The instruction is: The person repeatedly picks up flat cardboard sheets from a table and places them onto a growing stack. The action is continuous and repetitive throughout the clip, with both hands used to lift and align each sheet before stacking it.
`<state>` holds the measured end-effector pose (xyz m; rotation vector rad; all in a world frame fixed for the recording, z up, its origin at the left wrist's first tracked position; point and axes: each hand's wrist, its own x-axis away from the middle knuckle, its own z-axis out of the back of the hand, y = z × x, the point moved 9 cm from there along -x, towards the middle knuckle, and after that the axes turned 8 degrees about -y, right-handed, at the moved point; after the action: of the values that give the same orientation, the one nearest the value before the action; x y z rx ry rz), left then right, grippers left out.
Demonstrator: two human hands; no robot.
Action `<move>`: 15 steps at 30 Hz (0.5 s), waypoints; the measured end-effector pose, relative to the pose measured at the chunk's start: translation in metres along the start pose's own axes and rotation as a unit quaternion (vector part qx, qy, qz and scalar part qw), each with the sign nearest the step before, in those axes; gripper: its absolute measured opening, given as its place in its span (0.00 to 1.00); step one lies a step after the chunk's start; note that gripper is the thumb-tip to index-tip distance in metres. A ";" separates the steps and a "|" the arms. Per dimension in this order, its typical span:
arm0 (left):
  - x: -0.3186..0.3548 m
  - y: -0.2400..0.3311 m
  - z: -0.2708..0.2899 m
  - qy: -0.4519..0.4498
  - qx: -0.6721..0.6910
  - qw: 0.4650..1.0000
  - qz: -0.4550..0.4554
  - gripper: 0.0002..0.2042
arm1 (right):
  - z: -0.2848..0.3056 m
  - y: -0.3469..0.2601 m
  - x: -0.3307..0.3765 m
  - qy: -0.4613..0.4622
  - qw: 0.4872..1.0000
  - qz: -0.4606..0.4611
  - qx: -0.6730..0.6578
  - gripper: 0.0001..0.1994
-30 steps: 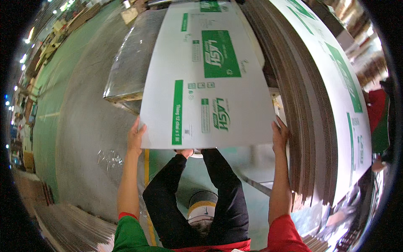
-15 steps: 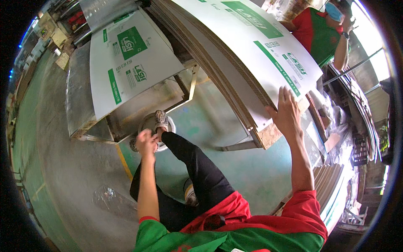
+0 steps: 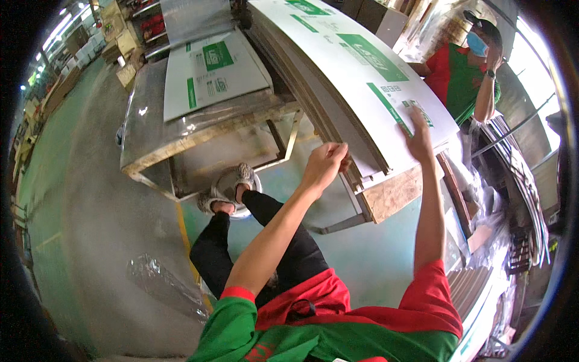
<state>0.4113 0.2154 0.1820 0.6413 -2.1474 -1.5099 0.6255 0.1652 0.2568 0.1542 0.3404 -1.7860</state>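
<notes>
A tall stack of printed cardboard sheets (image 3: 313, 90) stands in front of me, its white top sheet (image 3: 338, 57) marked with green panels. My right hand (image 3: 418, 140) lies on that sheet near its close right corner, fingers stretched out. At the stack's left edge is my left hand (image 3: 325, 166), its fingers curled closed; anything inside them is hidden. To the left, a similar white-and-green sheet (image 3: 187, 78) rests on a low table (image 3: 199, 130) covered with clear film.
A wooden board (image 3: 395, 199) supports the stack's near end. Across from me a person (image 3: 461, 78) in red and green raises one hand to the head. Crumpled plastic film (image 3: 166, 286) lies on the floor at left. My feet rest on a round white base (image 3: 244, 211).
My left hand has moved up and right from above my feet to the stack's edge. My right hand has slid farther onto the top sheet. The left sheet lies farther back on its table.
</notes>
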 end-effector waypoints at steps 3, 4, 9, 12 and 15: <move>-0.025 -0.022 -0.006 0.047 0.073 0.993 0.077 0.26 | -0.053 -0.026 -0.004 -0.138 0.978 -0.025 0.157 0.32; -0.034 -0.025 -0.009 0.066 0.152 0.982 0.088 0.27 | -0.067 -0.048 -0.005 -0.156 0.974 0.018 0.161 0.33; -0.051 0.031 0.029 0.224 -0.142 0.963 0.052 0.30 | 0.004 0.030 0.020 0.237 0.923 0.024 -0.303 0.25; -0.048 0.124 0.046 0.230 -0.507 0.827 -0.078 0.23 | 0.041 0.169 0.048 0.344 0.904 -0.226 0.118 0.28; -0.054 0.155 0.049 0.139 -0.095 0.984 -0.063 0.17 | 0.030 0.315 0.041 0.117 0.885 -0.447 0.050 0.27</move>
<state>0.4065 0.3299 0.3094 0.8768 -1.7598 -1.5642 0.9220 0.0520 0.2275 0.3243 0.5466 -2.7170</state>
